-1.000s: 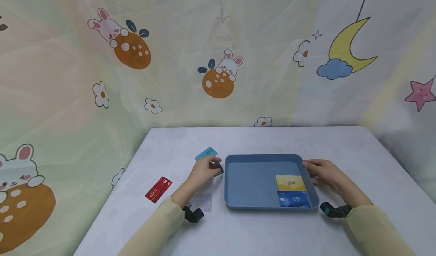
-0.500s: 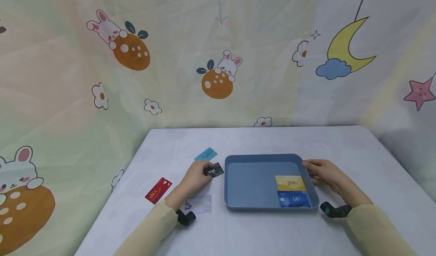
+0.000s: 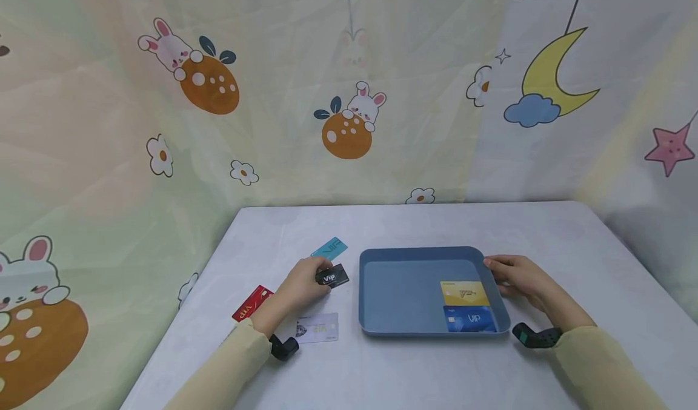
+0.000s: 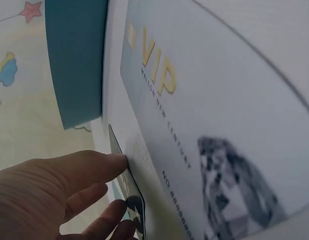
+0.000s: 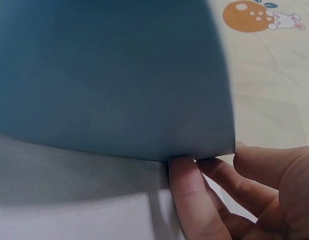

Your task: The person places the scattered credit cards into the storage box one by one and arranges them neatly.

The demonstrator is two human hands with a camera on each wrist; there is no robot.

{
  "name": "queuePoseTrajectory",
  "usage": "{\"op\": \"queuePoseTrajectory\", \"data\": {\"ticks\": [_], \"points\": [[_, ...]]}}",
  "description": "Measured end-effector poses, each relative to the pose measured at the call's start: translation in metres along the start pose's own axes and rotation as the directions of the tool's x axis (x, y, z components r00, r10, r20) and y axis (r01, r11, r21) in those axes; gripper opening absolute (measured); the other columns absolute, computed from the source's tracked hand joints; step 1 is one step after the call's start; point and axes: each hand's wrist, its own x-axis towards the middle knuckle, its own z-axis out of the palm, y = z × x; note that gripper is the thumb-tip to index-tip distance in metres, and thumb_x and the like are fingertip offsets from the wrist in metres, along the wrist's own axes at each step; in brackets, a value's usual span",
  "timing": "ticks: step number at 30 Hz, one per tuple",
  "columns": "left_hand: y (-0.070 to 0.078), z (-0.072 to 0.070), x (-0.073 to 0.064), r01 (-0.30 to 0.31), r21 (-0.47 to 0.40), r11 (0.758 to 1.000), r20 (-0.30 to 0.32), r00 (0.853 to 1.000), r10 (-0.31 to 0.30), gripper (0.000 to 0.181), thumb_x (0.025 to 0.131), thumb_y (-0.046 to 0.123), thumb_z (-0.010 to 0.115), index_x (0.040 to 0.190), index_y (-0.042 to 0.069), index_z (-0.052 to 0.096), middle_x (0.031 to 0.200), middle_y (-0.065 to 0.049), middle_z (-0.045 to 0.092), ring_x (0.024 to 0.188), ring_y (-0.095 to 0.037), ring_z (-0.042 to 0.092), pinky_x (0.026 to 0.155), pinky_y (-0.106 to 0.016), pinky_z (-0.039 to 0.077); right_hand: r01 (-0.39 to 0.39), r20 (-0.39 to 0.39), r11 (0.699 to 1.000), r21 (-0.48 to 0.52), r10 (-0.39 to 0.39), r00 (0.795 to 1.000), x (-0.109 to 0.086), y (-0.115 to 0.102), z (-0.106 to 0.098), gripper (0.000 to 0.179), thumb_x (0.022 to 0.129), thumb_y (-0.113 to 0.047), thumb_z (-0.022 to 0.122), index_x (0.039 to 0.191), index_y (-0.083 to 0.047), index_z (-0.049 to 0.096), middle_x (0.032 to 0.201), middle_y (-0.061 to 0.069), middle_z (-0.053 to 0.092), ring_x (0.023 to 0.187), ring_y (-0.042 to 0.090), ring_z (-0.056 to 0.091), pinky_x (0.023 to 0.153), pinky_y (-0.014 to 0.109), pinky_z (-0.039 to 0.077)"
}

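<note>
My left hand pinches a black VIP card over the table, left of the blue tray. In the left wrist view the thumb lies on the edge of that card. Just behind this hand is a teal card, and a silver VIP card with a diamond print lies nearer to me. The forearm partly covers a red card. With thumb and fingers, my right hand grips the tray's right rim; the right wrist view shows fingertips under its edge.
Inside the tray, a yellow card and a blue VIP card lie edge to edge in the right front part. The white-covered table ends at a printed cloth backdrop.
My left hand has drawn left and slightly towards me with the black card, away from the tray. More of the card's face and of the silver card shows. The right hand stays put.
</note>
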Motion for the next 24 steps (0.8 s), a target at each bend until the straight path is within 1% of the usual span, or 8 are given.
{"op": "queuePoseTrajectory", "data": {"ticks": [6, 10, 14, 16, 20, 24], "points": [[0.0013, 0.002, -0.0014, -0.003, 0.01, 1.0, 0.01, 1.0, 0.003, 0.041, 0.08, 0.009, 0.081, 0.116, 0.015, 0.063, 0.117, -0.007, 0.062, 0.105, -0.024, 0.052, 0.094, -0.045, 0.05, 0.003, 0.001, 1.0, 0.0, -0.003, 1.0, -0.0001, 0.0005, -0.0009, 0.073, 0.109, -0.045, 0.048, 0.152, 0.012, 0.036, 0.146, 0.034, 0.05, 0.121, 0.039, 0.061, 0.076, 0.027, 0.057], [0.0027, 0.0021, -0.0028, -0.015, 0.021, 1.0, 0.007, 1.0, 0.015, 0.041, 0.079, 0.01, 0.082, 0.113, 0.015, 0.059, 0.114, -0.007, 0.059, 0.102, -0.023, 0.051, 0.091, -0.045, 0.049, 0.009, 0.008, 1.0, 0.006, -0.009, 1.0, -0.0008, 0.0008, -0.0009, 0.072, 0.109, -0.045, 0.048, 0.152, 0.011, 0.036, 0.146, 0.034, 0.05, 0.113, 0.03, 0.063, 0.075, 0.027, 0.057], [0.0031, 0.001, -0.0048, -0.019, 0.023, 1.0, 0.004, 1.0, 0.019, 0.043, 0.079, 0.01, 0.083, 0.115, 0.015, 0.059, 0.116, -0.007, 0.06, 0.104, -0.023, 0.051, 0.093, -0.045, 0.049, 0.016, 0.013, 1.0, 0.01, -0.017, 1.0, -0.0014, 0.0009, -0.0008, 0.072, 0.109, -0.044, 0.048, 0.152, 0.012, 0.036, 0.144, 0.034, 0.051, 0.105, 0.021, 0.062, 0.074, 0.027, 0.058], [0.0023, 0.001, -0.0053, -0.017, 0.028, 0.999, -0.003, 1.0, 0.017, 0.044, 0.079, 0.01, 0.082, 0.116, 0.016, 0.06, 0.117, -0.006, 0.062, 0.105, -0.023, 0.052, 0.094, -0.045, 0.049, 0.022, 0.011, 1.0, 0.009, -0.023, 1.0, -0.0017, 0.0011, -0.0006, 0.072, 0.109, -0.044, 0.048, 0.152, 0.012, 0.036, 0.145, 0.035, 0.051, 0.106, 0.021, 0.063, 0.075, 0.026, 0.058], [0.0004, 0.0014, -0.0056, -0.008, 0.035, 0.999, -0.017, 1.0, 0.008, 0.044, 0.08, 0.01, 0.081, 0.119, 0.015, 0.062, 0.117, -0.005, 0.065, 0.106, -0.023, 0.054, 0.095, -0.045, 0.051, 0.04, 0.01, 0.999, 0.004, -0.041, 0.999, -0.002, 0.0023, -0.0005, 0.072, 0.109, -0.043, 0.047, 0.152, 0.013, 0.035, 0.146, 0.035, 0.05, 0.114, 0.027, 0.064, 0.076, 0.026, 0.059], [-0.0004, 0.0003, -0.0068, -0.004, 0.043, 0.999, -0.026, 1.0, 0.005, 0.048, 0.081, 0.011, 0.081, 0.125, 0.011, 0.063, 0.122, -0.008, 0.065, 0.111, -0.025, 0.055, 0.098, -0.046, 0.052, 0.049, 0.012, 0.999, 0.004, -0.049, 0.999, -0.0018, 0.0033, -0.0005, 0.072, 0.11, -0.043, 0.046, 0.152, 0.014, 0.035, 0.146, 0.036, 0.05, 0.117, 0.031, 0.064, 0.076, 0.027, 0.059]]}}
